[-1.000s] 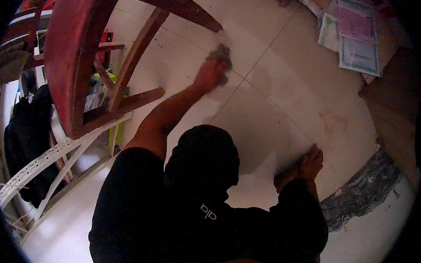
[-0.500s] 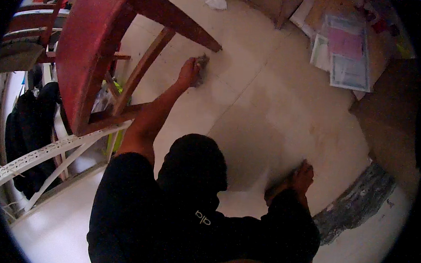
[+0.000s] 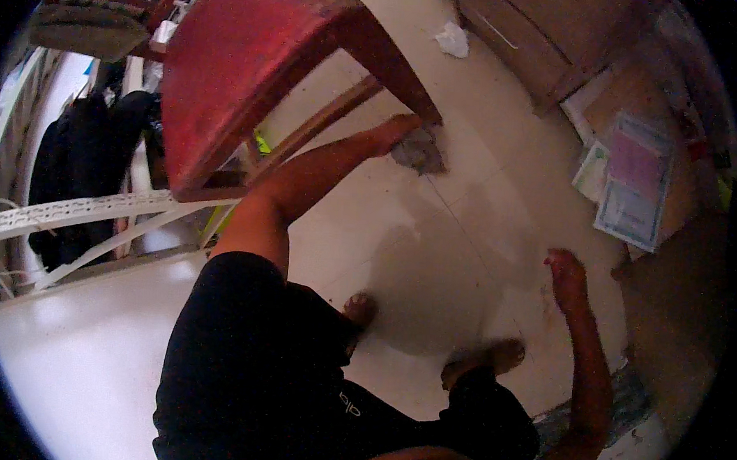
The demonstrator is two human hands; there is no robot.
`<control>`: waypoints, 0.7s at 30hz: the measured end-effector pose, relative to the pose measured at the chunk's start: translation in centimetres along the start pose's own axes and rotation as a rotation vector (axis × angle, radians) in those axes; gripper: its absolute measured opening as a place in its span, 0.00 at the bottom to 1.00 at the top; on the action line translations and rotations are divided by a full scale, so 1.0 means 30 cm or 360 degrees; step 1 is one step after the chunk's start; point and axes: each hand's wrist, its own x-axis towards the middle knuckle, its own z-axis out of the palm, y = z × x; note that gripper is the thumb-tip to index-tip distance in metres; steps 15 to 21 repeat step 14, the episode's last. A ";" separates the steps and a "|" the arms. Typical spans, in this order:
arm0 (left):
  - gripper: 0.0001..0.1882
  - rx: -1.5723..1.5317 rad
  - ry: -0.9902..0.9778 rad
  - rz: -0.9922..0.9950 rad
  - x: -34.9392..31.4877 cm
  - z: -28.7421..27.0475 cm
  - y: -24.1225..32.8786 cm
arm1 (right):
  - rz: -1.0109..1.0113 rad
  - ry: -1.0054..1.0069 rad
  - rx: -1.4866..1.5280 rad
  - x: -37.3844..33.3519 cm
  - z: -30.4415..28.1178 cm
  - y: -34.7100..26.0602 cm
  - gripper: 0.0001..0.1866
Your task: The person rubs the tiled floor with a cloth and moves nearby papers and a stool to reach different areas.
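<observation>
My left hand presses a crumpled grey cloth onto the tiled floor. It is right beside the foot of a leg of the red chair, and my forearm passes alongside the chair's lower rail. The fingers are closed over the cloth and partly blurred. On the other side, my right hand hangs above the floor with loosely bent, apart fingers and nothing visible in it. Damp-looking patches and my shadow darken the tiles between the hands. My bare feet show below the dark shorts.
A white perforated metal rack with dark cloth hanging by it stands at left. Brown wooden furniture is at the far right, near a white crumpled scrap. Papers in clear sleeves lie at right. A grey mat is lower right.
The view has shifted, so the chair and papers sit lower and further right. The cloth is now more spread out, close to the chair leg's foot. My right forearm now shows reaching forward.
</observation>
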 end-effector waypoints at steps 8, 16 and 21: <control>0.15 0.0302 -0.0042 -0.0157 -0.077 0.147 0.200 | -0.0434 0.0380 0.0397 0.337 -0.318 -0.621 0.20; 0.14 0.0293 -0.0021 -0.0048 -0.247 0.335 0.453 | -0.0039 -0.0091 0.0405 0.252 -0.346 -0.683 0.27; 0.14 0.0293 -0.0021 -0.0048 -0.247 0.335 0.453 | -0.0039 -0.0091 0.0405 0.252 -0.346 -0.683 0.27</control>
